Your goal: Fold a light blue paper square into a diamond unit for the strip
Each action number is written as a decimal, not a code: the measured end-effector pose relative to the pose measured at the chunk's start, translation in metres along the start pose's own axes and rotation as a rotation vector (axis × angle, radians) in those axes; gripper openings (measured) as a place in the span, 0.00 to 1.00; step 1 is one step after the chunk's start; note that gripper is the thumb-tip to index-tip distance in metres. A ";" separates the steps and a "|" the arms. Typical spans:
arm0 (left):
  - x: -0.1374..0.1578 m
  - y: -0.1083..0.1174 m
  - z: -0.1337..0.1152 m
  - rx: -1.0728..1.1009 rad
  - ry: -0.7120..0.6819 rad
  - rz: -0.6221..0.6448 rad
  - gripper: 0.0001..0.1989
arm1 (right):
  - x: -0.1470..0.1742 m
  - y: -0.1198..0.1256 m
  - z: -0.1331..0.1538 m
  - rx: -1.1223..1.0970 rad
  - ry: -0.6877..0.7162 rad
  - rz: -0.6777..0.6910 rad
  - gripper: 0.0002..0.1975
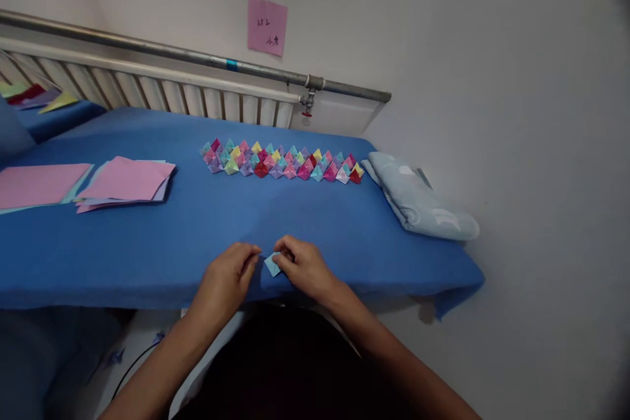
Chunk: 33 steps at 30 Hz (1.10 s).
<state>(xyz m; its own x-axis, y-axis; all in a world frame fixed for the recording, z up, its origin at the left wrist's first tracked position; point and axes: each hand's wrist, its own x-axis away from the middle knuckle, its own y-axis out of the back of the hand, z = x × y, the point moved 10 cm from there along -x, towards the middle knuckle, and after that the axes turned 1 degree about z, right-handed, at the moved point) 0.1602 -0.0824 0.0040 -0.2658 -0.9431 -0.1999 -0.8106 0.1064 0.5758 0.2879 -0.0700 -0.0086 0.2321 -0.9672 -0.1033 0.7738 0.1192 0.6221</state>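
Pinching a little light-blue paper (pixel 271 266) by the near edge of the blue cloth (pixel 197 230), we've got our right hand (pixel 301 266) clamped on it. Our left hand (pixel 226 279) is just left; can't tell if its grip's together. Colourful folded pieces (pixel 290 171) sit far side.

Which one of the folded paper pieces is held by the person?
The small, light-blue folded paper piece in the right grip; the multicoloured, pointed paper pieces sit grouped in rows farther back, untouched.

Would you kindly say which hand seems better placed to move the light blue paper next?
Probably the right hand: it holds the light blue paper at one edge, while the left hand is just beside the paper, apart from it.
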 end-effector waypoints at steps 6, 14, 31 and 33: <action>0.004 -0.026 -0.016 -0.207 -0.311 0.168 0.16 | -0.001 -0.003 0.019 0.271 0.296 0.018 0.05; 0.011 -0.029 -0.015 -0.229 -0.353 0.189 0.16 | 0.031 0.006 0.028 0.196 0.381 -0.047 0.12; 0.014 -0.022 -0.020 -0.408 -0.531 0.010 0.07 | 0.035 0.003 0.024 0.307 0.399 -0.087 0.09; 0.014 -0.023 -0.020 -0.420 -0.547 -0.005 0.07 | 0.035 0.003 0.024 0.318 0.404 -0.096 0.09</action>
<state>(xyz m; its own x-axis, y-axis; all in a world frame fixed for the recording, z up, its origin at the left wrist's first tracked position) 0.1856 -0.1040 0.0039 -0.5772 -0.6369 -0.5111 -0.5708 -0.1330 0.8103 0.2837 -0.1086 0.0085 0.4266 -0.7990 -0.4239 0.5999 -0.1008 0.7937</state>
